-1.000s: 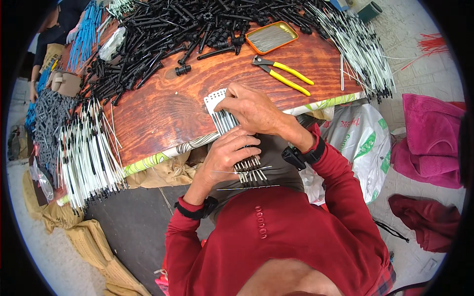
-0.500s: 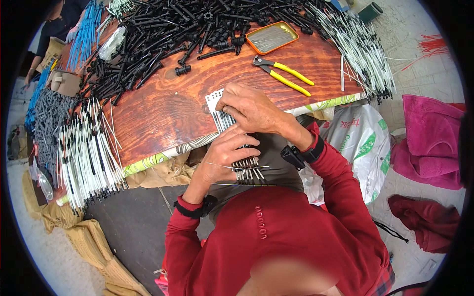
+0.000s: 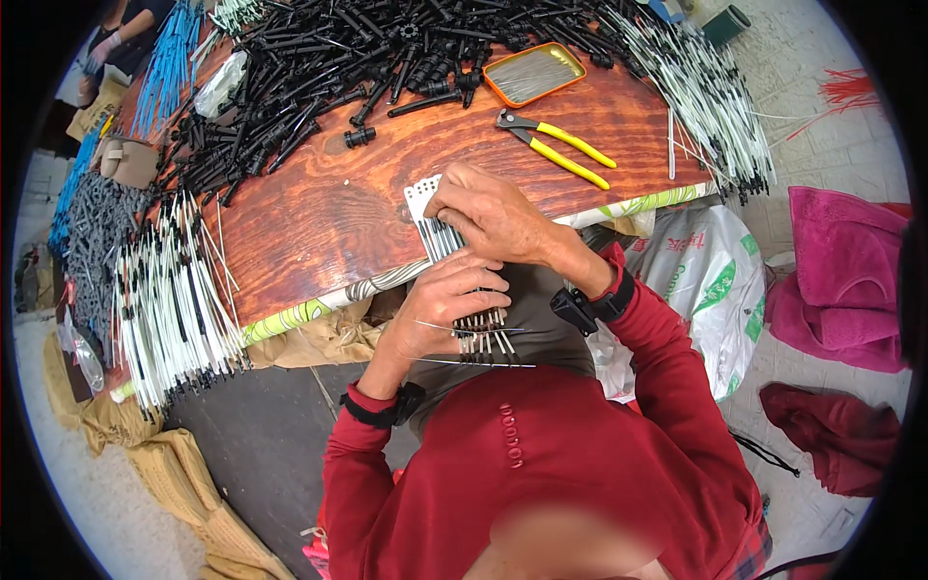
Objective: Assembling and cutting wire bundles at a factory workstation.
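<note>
A white plate with holes rests at the table's front edge. From it a row of thin dark-and-white rods runs toward my lap, and their pale lower ends stick out below my fingers. My left hand is closed over the rods' middle, with two thin wires jutting out beside it. Just above, my right hand bends over the plate with thumb and fingers pinched together near the rods. Whatever lies between its fingertips is hidden.
Yellow-handled pliers and an orange-rimmed tin of thin metal pins lie farther back. Black plastic parts heap across the far side. White rod bundles flank the table. Another person's gloved hand shows far left.
My hands stay almost in place, with slight finger motion. The thin wires by my left hand have tilted a little. At the far left the other person has shifted.
</note>
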The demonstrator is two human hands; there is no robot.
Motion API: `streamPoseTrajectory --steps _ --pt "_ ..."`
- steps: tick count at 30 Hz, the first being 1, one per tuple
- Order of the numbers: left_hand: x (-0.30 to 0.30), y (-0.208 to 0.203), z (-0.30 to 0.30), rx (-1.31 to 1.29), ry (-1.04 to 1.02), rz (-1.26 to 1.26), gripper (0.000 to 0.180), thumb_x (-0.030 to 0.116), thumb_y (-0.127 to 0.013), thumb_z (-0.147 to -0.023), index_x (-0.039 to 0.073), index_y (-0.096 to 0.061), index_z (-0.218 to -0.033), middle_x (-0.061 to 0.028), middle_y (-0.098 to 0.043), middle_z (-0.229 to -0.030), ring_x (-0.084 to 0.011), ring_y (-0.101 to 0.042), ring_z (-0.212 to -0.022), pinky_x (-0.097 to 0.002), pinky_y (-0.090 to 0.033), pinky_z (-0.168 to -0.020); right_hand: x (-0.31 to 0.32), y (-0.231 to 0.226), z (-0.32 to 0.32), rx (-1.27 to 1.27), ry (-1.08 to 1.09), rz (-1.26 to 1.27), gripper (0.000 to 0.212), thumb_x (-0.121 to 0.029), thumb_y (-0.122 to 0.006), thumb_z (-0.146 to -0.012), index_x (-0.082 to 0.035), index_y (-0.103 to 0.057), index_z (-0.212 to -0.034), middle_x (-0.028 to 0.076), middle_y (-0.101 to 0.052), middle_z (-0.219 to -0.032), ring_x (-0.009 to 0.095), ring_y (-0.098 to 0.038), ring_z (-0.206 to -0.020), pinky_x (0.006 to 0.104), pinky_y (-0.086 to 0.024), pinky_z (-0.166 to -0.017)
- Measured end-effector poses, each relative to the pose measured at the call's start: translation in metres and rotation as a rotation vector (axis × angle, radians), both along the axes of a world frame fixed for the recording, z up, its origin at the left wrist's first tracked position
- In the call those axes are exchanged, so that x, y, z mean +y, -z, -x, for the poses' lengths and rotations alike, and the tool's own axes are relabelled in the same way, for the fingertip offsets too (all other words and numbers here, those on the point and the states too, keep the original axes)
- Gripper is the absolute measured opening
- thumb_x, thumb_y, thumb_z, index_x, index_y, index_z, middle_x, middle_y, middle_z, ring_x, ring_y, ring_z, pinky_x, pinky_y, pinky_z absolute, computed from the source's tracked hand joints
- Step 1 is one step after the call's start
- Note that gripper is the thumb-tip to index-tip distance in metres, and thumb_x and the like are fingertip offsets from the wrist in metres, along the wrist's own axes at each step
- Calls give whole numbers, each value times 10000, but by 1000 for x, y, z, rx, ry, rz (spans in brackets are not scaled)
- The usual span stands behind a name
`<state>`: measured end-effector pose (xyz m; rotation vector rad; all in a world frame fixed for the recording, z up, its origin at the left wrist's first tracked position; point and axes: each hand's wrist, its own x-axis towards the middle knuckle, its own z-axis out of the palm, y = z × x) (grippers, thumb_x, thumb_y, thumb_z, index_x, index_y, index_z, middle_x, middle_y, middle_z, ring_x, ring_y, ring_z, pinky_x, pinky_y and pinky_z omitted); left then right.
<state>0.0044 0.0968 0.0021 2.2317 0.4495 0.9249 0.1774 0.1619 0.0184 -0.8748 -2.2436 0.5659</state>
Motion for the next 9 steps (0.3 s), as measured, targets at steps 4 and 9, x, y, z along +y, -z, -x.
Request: streamPoseTrajectory --steps 4,9 --pt "-1 0 0 -16 2 9 429 132 -769 -549 72 -712 -970 -71 -680 -1046 -290 -647 -1057 -470 -498 -960 -2 0 0 -8 7 35 60 -69 -626 -885 -58 -641 -943 97 -529 -872 290 -569 -857 400 -469 -703" --pt "-2 8 0 0 -4 24 402 140 -768 -568 91 -717 -964 -81 -683 -1056 -303 -648 -1069 -467 -497 -964 -3 5 5 -72 19 -58 89 -114 -637 -897 -74 -639 -976 106 -535 -927 311 -547 -957 405 -460 -799"
